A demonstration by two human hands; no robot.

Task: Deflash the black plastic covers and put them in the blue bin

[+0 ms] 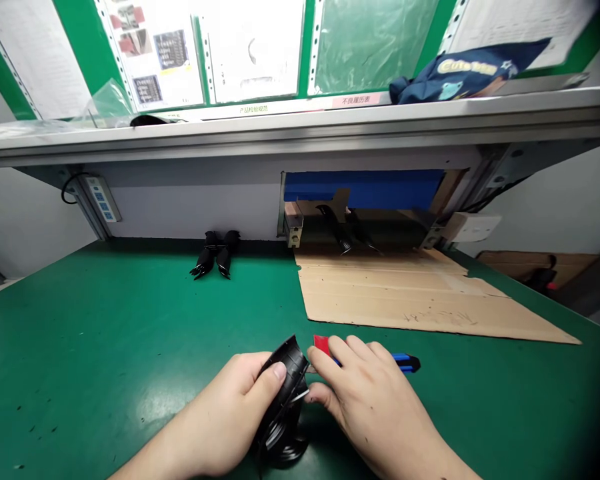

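Close in front of me, my left hand (253,397) grips a curved black plastic part (286,380), thumb pressed on its face. The part stands tilted over the green surface, and its lower end shows rounded, ribbed shapes. My right hand (363,393) is closed around a utility knife (405,362) with a blue and black handle and a red patch near the front. The short blade points left and meets or nearly meets the part's right edge. A thin pale strip sticks out of the part beside my right thumb. My right palm hides most of the handle.
Two black plastic pieces (215,253) lie at the back of the green table (145,313). A cardboard sheet (380,293) runs to an opening with a blue flap (370,187), where more black pieces show. Above is a shelf (260,137) with a dark blue bag (460,73).
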